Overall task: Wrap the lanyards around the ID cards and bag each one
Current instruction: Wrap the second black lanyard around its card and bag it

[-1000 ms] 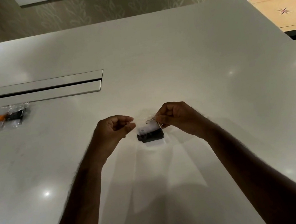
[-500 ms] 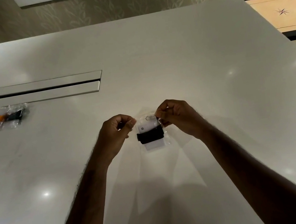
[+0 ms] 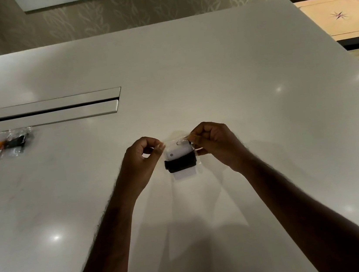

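One big white table fills most of the view, glossy, w/ ceiling lights glinting off it. Set into it upper left is a long metal cable hatch w/ a dark slot down its middle. Beyond the far right corner stands a carrom board, tan w/ a dark frame and a star at its centre. Back wall carries a leaf-pattern wallpaper.

Both forearms reach in from the bottom edge, meeting near the table's centre. Left hand has its fingers curled, thumb and forefinger pinching the left top corner of a clear plastic bag. Right hand is curled too, pinching the bag's right top corner, so the bag's mouth is stretched between the two hands. Whether the bag hangs just above the table or touches it, can't tell.

Inside that bag sits a white ID card, upright, w/ a black lanyard wound across its middle as a broad band. A small metal clip shows at the card's top, close to the right hand's fingertips.

Far left, near the table edge, lie more bagged lanyards: crinkly clear plastic, one orange, one black inside, well apart from the hands.
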{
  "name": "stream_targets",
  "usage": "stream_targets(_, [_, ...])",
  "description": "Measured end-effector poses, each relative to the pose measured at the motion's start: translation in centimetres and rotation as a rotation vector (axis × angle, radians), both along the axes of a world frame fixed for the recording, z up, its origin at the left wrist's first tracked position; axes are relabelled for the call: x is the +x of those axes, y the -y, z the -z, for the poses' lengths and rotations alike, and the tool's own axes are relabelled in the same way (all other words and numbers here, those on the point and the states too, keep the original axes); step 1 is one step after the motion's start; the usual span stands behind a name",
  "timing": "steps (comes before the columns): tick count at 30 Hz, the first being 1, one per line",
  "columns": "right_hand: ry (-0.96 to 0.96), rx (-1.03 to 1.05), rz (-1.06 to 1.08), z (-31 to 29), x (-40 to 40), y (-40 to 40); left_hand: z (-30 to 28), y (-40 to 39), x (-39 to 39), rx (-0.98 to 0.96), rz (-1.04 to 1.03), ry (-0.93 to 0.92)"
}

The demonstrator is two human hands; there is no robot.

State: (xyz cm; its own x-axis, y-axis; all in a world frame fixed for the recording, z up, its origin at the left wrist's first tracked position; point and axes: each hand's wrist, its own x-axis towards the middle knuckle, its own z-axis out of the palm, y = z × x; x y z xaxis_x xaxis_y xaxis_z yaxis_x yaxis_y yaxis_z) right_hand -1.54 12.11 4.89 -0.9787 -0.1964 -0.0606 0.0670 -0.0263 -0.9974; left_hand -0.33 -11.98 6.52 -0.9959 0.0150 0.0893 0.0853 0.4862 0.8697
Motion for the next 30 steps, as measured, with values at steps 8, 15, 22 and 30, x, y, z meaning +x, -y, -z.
stream_targets(8, [0.022, -0.067, -0.036, 0.0, 0.6, -0.9, 0.2, -2.1, 0.6, 0.092, 0.020, 0.015])
stream_targets(15, [-0.033, 0.002, -0.058, -0.2, 1.2, -1.4, 0.8, -3.2, 0.9, 0.229, 0.007, 0.076])
stream_targets(22, [-0.025, 0.007, -0.058, -0.1, 1.6, -2.7, 0.8, -4.1, 1.5, 0.313, 0.027, 0.095])
stream_targets(30, [-0.034, -0.008, -0.065, 0.2, 2.3, -3.4, 0.8, -5.2, 2.1, 0.328, 0.042, 0.145])
